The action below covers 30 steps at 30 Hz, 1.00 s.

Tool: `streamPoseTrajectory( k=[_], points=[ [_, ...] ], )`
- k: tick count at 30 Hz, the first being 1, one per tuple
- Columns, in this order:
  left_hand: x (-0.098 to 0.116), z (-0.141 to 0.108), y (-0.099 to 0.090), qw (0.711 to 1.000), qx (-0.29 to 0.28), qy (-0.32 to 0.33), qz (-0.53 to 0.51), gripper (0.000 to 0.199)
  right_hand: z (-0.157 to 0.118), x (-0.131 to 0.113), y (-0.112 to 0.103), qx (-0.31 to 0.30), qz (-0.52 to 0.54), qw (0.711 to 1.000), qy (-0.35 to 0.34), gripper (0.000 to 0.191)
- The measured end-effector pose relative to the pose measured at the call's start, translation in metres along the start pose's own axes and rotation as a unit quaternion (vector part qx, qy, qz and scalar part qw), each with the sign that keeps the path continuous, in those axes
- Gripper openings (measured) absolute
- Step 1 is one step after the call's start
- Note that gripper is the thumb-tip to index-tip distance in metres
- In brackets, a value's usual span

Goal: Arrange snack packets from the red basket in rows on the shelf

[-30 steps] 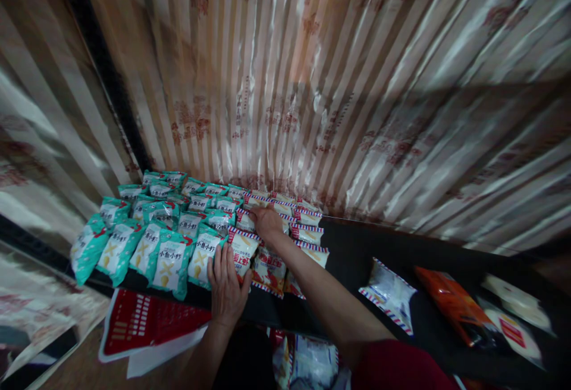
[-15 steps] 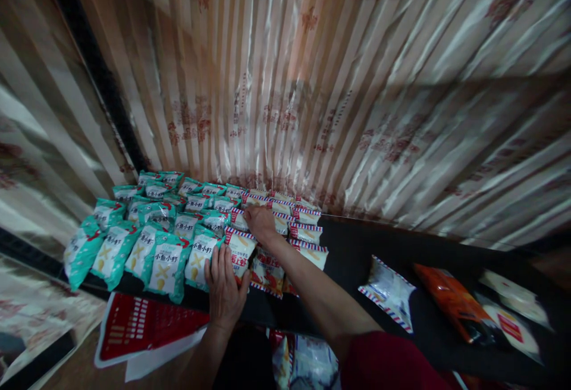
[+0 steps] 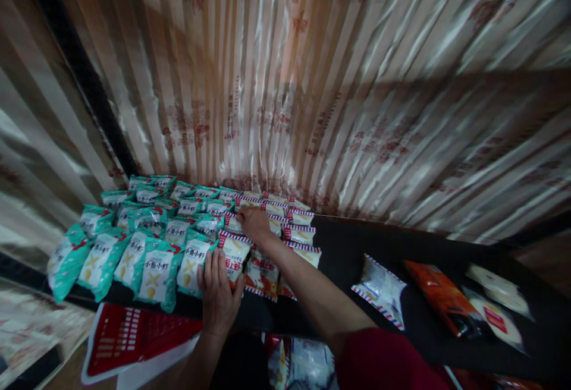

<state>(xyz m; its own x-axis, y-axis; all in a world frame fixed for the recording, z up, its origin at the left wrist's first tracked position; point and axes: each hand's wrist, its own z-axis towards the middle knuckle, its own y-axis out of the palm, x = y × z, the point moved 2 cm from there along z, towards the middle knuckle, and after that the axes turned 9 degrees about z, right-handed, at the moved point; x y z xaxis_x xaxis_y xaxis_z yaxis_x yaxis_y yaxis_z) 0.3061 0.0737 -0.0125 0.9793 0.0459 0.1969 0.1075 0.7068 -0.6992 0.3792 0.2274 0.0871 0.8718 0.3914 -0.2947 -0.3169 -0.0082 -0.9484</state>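
Observation:
My left hand [image 3: 220, 292] lies with its fingers stretched out against the front row. They rest where a teal snack bag [image 3: 191, 265] meets a white snack bag with a red-and-blue striped edge [image 3: 234, 253]. Behind that front bag, my right hand [image 3: 255, 225] has its fingers closed at the top of a second-row striped snack bag [image 3: 231, 222]. My right forearm crosses over more striped bags, among them a red-printed one [image 3: 262, 271]. Rows of teal bags [image 3: 158, 274] stand to the left of both hands.
On the black shelf [image 3: 339, 247], a single striped bag [image 3: 381, 292], an orange packet [image 3: 446, 298] and pale round packs [image 3: 499, 321] lie to the right. A red basket [image 3: 134, 336] is below left. Striped wrinkled sheeting [image 3: 267, 81] covers the back.
The view has shifted slightly, so the shelf and bags appear a little further left. Both hands keep nearly the same places on the bags.

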Motion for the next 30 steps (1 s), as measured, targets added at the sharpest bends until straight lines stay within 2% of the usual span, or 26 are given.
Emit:
streamPoseTrajectory(
  k=[7, 10, 15, 22, 26, 30],
  points=[
    [0.001, -0.001, 0.0, 1.0, 0.0, 0.003, 0.005, 0.069, 0.01, 0.025, -0.016, 0.062, -0.015, 0.998, 0.008, 0.03],
    [0.001, 0.0, 0.0, 1.0, 0.0, 0.002, 0.009, 0.069, 0.02, 0.038, -0.019, 0.05, -0.023, 0.998, 0.033, 0.033],
    [0.002, 0.001, -0.001, 1.0, -0.002, 0.0, 0.001, 0.069, 0.036, 0.049, -0.016, 0.005, -0.028, 0.999, 0.022, 0.031],
    [0.004, 0.002, -0.002, 1.0, 0.003, 0.002, 0.002, 0.07, 0.047, 0.048, -0.013, -0.02, -0.028, 0.999, 0.039, 0.028],
    [0.003, 0.001, -0.001, 1.0, 0.002, -0.002, -0.004, 0.069, 0.049, 0.045, -0.013, -0.018, -0.039, 0.997, 0.07, 0.034],
    [0.003, 0.001, -0.001, 1.0, 0.002, -0.005, -0.007, 0.069, 0.048, 0.039, -0.013, -0.012, -0.051, 0.996, 0.07, 0.034]
  ],
)
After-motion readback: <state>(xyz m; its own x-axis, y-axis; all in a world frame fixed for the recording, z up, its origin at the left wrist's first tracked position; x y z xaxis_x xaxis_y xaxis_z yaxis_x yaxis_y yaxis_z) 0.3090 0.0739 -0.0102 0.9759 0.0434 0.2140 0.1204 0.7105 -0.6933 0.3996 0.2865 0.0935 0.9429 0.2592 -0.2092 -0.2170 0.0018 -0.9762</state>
